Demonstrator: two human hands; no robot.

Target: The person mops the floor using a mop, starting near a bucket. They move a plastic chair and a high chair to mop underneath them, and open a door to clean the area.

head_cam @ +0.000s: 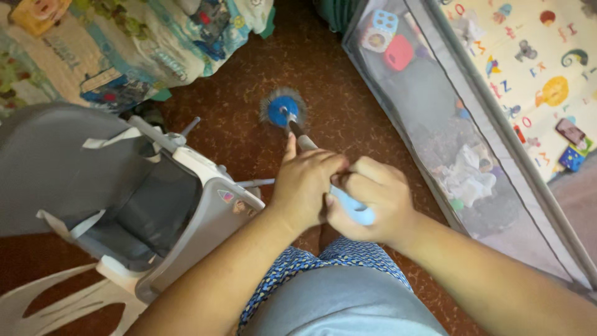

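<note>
While both hands meet over the reddish-brown speckled floor [236, 143], they share one tool: a long-handled mop with a round blue head fringed in grey fibres [282, 110]. Left hand [305, 183] has its grip clenched round the dark upper shaft, index finger stretched along the shaft toward the mop head. Right hand [370, 202] has its grip clenched on the pale blue handle end [353, 209], touching the left hand. Mop head rests on the floor, just beyond the left hand's fingertip. Left of the mop head sits a grey and white padded baby seat with white straps [106, 180], near it but apart. Beyond the mop head, to the left, hangs a printed cartoon-pattern cloth [155, 50]. Right of the mop head stands a grey mesh-walled playpen [435, 99] holding soft toy cubes [388, 40] and crumpled cloth [466, 177].
</note>
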